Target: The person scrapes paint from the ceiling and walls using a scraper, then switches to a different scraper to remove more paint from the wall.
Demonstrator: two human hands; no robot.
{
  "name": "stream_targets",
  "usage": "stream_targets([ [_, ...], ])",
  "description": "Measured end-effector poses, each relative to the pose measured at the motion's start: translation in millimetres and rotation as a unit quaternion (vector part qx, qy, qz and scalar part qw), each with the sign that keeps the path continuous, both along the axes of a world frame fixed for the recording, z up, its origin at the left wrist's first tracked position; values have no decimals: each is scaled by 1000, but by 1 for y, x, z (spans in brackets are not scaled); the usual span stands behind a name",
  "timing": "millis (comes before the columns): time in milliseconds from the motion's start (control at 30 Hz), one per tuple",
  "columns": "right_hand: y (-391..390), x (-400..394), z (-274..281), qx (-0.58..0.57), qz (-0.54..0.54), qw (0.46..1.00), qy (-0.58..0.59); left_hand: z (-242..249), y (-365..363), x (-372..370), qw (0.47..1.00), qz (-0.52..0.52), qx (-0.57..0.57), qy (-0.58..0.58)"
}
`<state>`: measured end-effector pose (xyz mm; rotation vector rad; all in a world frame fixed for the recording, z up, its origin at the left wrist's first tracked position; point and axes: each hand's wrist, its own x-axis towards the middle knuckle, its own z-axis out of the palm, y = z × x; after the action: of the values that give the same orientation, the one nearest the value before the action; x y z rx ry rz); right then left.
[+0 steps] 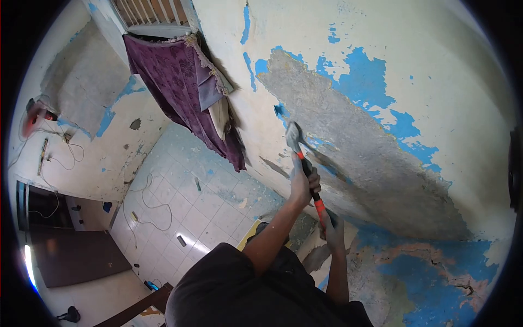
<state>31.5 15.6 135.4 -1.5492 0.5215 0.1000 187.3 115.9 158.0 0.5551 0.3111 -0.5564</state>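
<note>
My left hand (301, 185) is wrapped around the upper part of a red-and-black hammer handle (318, 206). Lower down, my right hand (333, 233) closes around the end of that handle. The grey hammer head (293, 134) is slightly blurred and sits close to the wall; whether it touches cannot be made out. Around it, the wall (338, 114) shows a large bare grey patch edged by blue paint (365, 76) and peeling cream paint.
A purple cloth (171, 82) hangs by a barred window (155, 11) at upper left. A cable (158, 206) and small dark objects lie on the tiled floor (210, 215). A fan (35, 117) is on the far-left wall, above a dark brown panel (76, 256).
</note>
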Motion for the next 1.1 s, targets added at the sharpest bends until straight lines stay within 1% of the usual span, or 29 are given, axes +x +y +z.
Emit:
stream_targets([
  [33,2,-7,-1,10,-3,1000,7,2,-2,-9,1000,-16,4,17],
  [133,9,-23,-26,28,-23,999,-2,-15,-4,-21,998,-57,23,-1],
  [167,11,-19,-39,18,-10,1000,-12,-23,-3,-18,998,-43,54,-1],
  [233,12,2,-57,-3,15,999,-33,-32,3,-4,997,-11,66,-29],
  [267,13,13,-53,-13,30,999,-32,-34,9,6,996,6,73,-44],
  [300,15,24,-47,-20,44,998,-31,-34,16,15,998,13,43,-46],
  [367,22,30,-49,-14,55,998,-33,-34,21,17,997,14,55,-46],
  [433,22,24,-68,5,51,998,-39,-42,18,14,997,2,70,-38],
  [533,24,-4,-139,43,31,997,-50,-66,8,-8,989,-30,132,-63],
  [633,28,1,-156,-44,39,997,-41,-84,12,-4,984,-45,142,-96],
  [667,26,9,-161,-64,53,995,-58,-88,15,2,983,-47,145,-106],
  [733,30,30,-164,-98,80,988,-91,-81,24,16,979,-19,151,-135],
  [833,43,67,-149,-107,77,986,-103,-64,33,39,967,23,181,-176],
  [933,56,76,-155,-112,85,987,-78,-91,41,40,960,-17,188,-208],
  [1000,68,58,-187,-119,83,987,-70,-122,41,28,949,-34,229,-216],
  [1067,76,55,-198,-126,74,987,-70,-144,41,21,930,-50,270,-242],
  [1100,78,57,-196,-130,68,986,-73,-144,43,23,935,-63,258,-235],
])
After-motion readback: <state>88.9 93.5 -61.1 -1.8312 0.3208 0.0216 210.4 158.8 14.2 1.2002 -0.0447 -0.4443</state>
